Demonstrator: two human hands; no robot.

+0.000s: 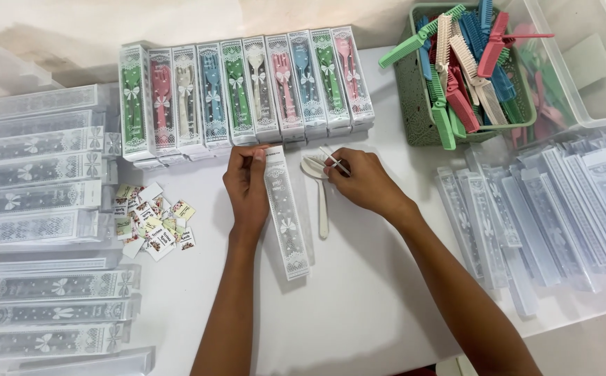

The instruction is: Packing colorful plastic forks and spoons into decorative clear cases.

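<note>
My left hand (pixel 247 184) grips the top end of a clear plastic box (pixel 286 223) printed with white lace and a bow; the box lies lengthwise on the white table (pixel 365 292). My right hand (pixel 358 181) pinches a thin pale strip (pixel 333 160), just above a cream spoon (pixel 319 191) that rests on the table beside the box. A row of filled boxes (pixel 247 90) holding green, pink, cream and blue cutlery stands side by side just beyond both hands.
A pile of small printed labels (pixel 151 219) lies left of my left hand. Stacks of empty lace boxes (pixel 42 167) fill the left side, flat clear boxes (pixel 546 209) the right. A green basket (pixel 421 118) of coloured folding combs sits at the back right, beside a clear bin (pixel 588 63).
</note>
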